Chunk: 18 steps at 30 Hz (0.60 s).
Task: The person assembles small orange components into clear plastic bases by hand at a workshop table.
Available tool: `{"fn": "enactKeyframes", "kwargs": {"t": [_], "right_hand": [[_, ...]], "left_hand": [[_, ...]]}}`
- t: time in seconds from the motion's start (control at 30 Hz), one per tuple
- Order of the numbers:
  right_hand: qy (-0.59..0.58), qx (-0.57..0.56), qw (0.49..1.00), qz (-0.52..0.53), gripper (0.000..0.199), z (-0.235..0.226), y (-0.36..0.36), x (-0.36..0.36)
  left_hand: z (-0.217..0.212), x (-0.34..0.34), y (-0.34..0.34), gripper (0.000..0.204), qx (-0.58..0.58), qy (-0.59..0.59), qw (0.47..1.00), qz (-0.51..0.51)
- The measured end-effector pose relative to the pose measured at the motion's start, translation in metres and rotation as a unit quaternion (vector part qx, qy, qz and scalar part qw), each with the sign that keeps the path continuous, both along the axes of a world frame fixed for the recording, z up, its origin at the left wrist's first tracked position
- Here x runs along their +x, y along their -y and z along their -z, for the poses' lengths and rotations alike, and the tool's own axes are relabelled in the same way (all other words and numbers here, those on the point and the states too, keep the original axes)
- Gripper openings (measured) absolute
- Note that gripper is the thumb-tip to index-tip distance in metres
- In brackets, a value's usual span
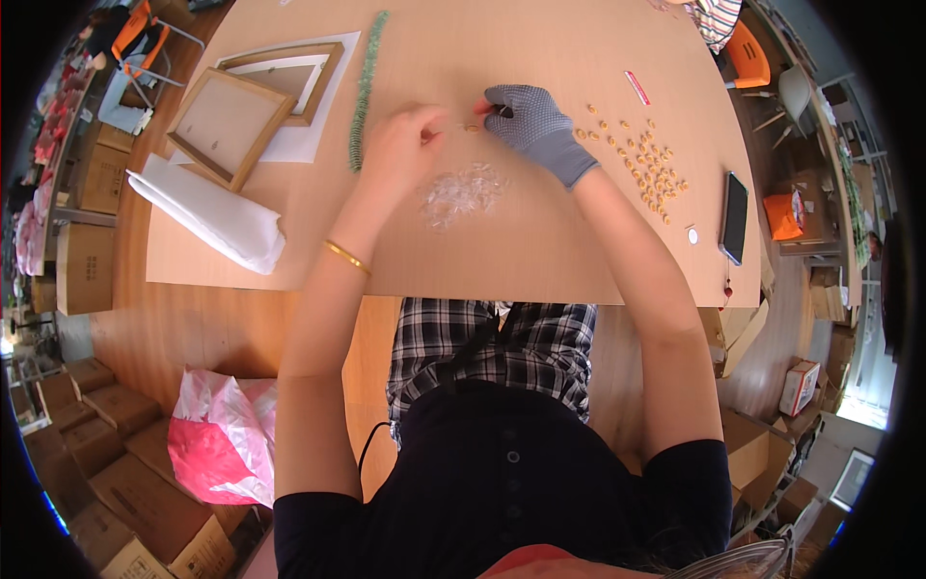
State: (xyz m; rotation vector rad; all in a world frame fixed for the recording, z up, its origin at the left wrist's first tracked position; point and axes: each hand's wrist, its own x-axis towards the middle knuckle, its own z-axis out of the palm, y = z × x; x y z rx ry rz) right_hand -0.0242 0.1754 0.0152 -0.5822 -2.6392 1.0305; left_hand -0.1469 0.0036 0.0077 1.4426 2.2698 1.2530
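Gloved hand (526, 118) near trinket (471, 127), boxes (120, 398) on floor (212, 333)

Table (521, 261), pale wood-toned top. On it: two wooden frames (231, 125), overlapping, with a white sheet (301, 145) partly beneath; one folded white wrapping (212, 214); one long green strand (364, 92); one heap of small clear pieces (465, 193); numerous golden-brown pieces (643, 160), scattered; one red-and-white strip (638, 88); one white disc (693, 234); one dark phone (734, 218).

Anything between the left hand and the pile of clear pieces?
Nothing visible, just tabletop between the left hand and the clear pile. One gold-coloured piece lies off that path, toward the gloved right hand.
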Motion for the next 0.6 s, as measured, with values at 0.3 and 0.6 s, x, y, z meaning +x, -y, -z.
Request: {"fn": "enactKeyframes", "kwargs": {"t": [0.3, 0.6], "right_hand": [[-0.087, 0.059, 0.992, 0.064, 0.012, -0.031, -0.009, 0.091], [-0.094, 0.175, 0.975, 0.095, 0.016, 0.000, 0.020, 0.170]], "left_hand": [[0.008, -0.004, -0.011, 0.005, -0.047, -0.057, 0.997, 0.039], [-0.001, 0.031, 0.033, 0.008, 0.011, -0.027, 0.998, 0.047]]}}
